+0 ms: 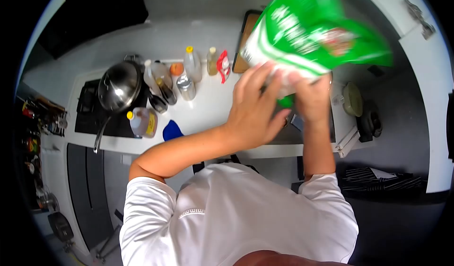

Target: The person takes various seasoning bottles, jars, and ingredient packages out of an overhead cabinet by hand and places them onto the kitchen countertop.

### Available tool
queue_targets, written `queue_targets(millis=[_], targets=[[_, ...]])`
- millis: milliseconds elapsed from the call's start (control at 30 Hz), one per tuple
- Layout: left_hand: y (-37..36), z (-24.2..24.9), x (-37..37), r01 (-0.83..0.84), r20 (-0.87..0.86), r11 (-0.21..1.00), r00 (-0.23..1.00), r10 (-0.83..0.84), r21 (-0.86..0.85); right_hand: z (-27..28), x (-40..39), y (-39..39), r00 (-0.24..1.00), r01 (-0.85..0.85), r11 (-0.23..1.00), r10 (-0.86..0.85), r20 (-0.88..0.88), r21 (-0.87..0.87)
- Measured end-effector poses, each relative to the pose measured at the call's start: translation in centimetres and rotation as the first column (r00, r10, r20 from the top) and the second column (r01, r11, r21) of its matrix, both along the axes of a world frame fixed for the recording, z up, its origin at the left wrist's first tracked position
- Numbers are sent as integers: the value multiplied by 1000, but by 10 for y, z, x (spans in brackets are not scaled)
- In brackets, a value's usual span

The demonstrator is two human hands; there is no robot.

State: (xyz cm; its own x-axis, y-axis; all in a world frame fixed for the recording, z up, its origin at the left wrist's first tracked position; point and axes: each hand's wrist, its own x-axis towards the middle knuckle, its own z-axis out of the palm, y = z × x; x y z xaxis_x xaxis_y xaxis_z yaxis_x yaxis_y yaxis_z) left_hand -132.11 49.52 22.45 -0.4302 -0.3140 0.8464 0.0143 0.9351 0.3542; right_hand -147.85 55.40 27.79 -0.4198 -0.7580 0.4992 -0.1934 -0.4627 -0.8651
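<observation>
A large green and white plastic bag [302,31] with printed white lettering is up in front of me, tilted and blurred by motion. My left hand [257,105] presses its fingers on the bag's lower white end, the thumb held apart below. Beside it, my right hand [312,98] has its fingers closed on the same end. The bag's contents are hidden. Beneath both hands lies the sink area [288,131], mostly covered by my hands and forearms.
On the left, a lidded wok [119,86] stands on the black hob [87,107]. Several bottles, a can [186,87] and a yellow-capped jug [143,122] crowd the white counter [213,102]. A cutting board [239,67] leans behind; a green container [352,99] sits right.
</observation>
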Motion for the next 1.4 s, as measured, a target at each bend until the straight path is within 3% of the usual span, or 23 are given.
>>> queue_targets(millis=[167,233,300,367,400,467,500,567,633,700,733,933,1167,1233,1333,1367,1400], targets=[[-29,-181,19,-118,380,859,920,-94,498,-236,-10,-59,998,39,890,-17,-52,454],[-47,-232,21,-174,442,794,888,-129,582,-298,0,-77,999,-39,813,47,0,581],[-74,-264,22,-281,524,577,793,-310,767,-350,13,-97,999,5,729,20,-29,684],[-101,-306,20,-290,505,541,807,-306,790,-380,26,-122,998,48,732,0,-70,679],[-115,-324,20,-290,481,506,824,-300,812,-388,30,-137,983,129,756,-14,-181,642],[-139,-325,21,-267,412,480,883,-226,836,-417,31,-170,942,233,768,-26,-335,597],[-148,-320,22,-275,404,497,899,-170,823,-415,35,-184,944,231,765,-26,-330,601],[-167,-314,21,-252,338,445,933,-125,859,-405,44,-204,927,275,880,-136,-349,388],[-186,-321,21,-220,270,395,960,-74,892,-397,52,-211,934,276,841,-120,-336,466],[-201,-354,21,-390,412,245,910,-43,887,-413,49,-222,979,30,806,97,-181,591],[-207,-373,21,-318,338,208,939,-69,925,-425,52,-224,953,123,771,83,-291,624],[-192,-320,25,-343,354,97,924,-146,934,-433,50,-222,974,30,735,129,-184,677],[-191,-341,22,-364,385,160,914,-125,917,-412,40,-203,965,-1,697,189,-182,717],[-190,-343,23,-415,445,243,891,-86,877,-408,31,-195,978,-85,684,196,-70,725],[-180,-300,31,-364,403,215,898,-176,906,-381,11,-176,953,-63,670,261,-154,740],[-186,-303,34,-445,511,271,817,-269,854,-355,3,-171,939,-133,569,333,-80,812],[-185,-311,34,-424,522,383,828,-202,821,-330,-3,-163,922,-183,473,387,-16,862]])
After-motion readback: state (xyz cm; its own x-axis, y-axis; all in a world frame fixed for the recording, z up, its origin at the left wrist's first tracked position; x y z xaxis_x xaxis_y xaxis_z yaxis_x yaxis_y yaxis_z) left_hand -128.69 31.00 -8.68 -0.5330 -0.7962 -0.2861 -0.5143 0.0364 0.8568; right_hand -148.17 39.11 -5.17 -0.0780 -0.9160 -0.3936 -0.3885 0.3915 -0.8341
